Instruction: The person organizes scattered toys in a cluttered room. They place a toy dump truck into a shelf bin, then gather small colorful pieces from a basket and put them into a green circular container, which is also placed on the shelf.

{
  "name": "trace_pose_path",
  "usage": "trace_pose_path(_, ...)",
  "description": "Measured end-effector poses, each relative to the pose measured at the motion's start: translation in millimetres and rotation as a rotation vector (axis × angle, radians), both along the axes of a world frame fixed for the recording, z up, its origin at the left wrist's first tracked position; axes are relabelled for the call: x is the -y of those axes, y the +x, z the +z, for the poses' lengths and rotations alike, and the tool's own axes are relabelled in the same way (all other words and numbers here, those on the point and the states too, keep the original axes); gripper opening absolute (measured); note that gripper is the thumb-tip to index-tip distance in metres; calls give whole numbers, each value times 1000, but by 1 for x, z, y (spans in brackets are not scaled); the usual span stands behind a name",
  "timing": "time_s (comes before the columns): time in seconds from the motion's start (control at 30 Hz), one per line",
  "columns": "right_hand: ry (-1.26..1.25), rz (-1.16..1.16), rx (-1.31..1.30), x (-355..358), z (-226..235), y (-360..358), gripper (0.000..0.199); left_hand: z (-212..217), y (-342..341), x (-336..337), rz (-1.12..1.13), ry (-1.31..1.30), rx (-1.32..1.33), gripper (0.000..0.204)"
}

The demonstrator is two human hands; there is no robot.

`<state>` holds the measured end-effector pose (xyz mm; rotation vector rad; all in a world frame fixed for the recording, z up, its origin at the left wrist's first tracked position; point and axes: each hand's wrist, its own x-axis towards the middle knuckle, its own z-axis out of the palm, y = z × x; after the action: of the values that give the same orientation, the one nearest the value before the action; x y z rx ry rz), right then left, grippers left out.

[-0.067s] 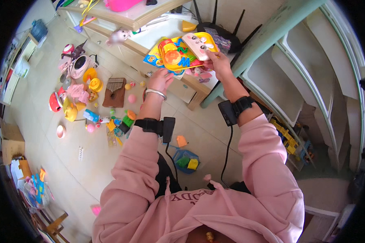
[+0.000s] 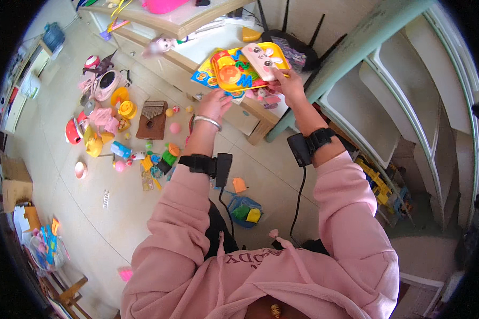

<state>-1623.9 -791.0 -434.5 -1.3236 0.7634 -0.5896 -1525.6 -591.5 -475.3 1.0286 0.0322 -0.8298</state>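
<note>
My right hand [image 2: 289, 86] grips the right corner of a yellow toy tray [image 2: 283, 54], its thumb beside a white case with a bunny face [image 2: 259, 61] lying on the tray. Colourful toy pieces, among them an orange round one [image 2: 229, 74] and a blue wavy one [image 2: 244, 81], sit in the tray's left part. Beneath the tray a blue and yellow printed sheet [image 2: 202, 75] sticks out. Just below the tray's near left edge is my left hand [image 2: 216, 105], its fingers loosely apart and holding nothing I can see. Part of its fingertips is hard to make out.
A wooden-edged table with drawers [image 2: 234, 114] stands ahead, a black router [image 2: 290, 48] behind the tray. Pale green shelving [image 2: 351, 61] rises on the right. Toys lie on the floor at left, including a wooden kalimba [image 2: 152, 121]; a blue basket [image 2: 245, 223] is near me.
</note>
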Motion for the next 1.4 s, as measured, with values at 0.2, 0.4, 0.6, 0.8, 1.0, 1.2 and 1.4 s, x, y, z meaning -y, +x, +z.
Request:
trace_pose_path(0.2, -145, 160, -33, 0, -10, -10, 45, 1, -12, 3, -107, 26, 86, 36)
trace_pose_path(0.4, -377, -54, 28, -12, -7, -36, 48, 2, -9, -1, -59, 35, -17, 34)
trace_pose_path(0.6, -867, 95, 122, -80, 35, -62, 25, 8, -17, 2, 45, -28, -137, 26)
trace_pose_path(0.8, -1367, 669, 156, -145, 70, -56, 50, 64, -120, -21, -204, -880, -129, 57)
trace_pose_path(1.0, -393, 98, 551, -132, 53, -44, 62, 139, -160, -62, -366, -457, 1575, 66)
trace_pose_path(1.2, 700, 403, 474, -174, 94, -70, 78, 104, -102, -49, -69, 464, 1699, 55)
trace_pose_path(1.4, -1547, 718, -2, -178, 52, -76, 69, 27, -95, -25, 95, -978, 830, 68)
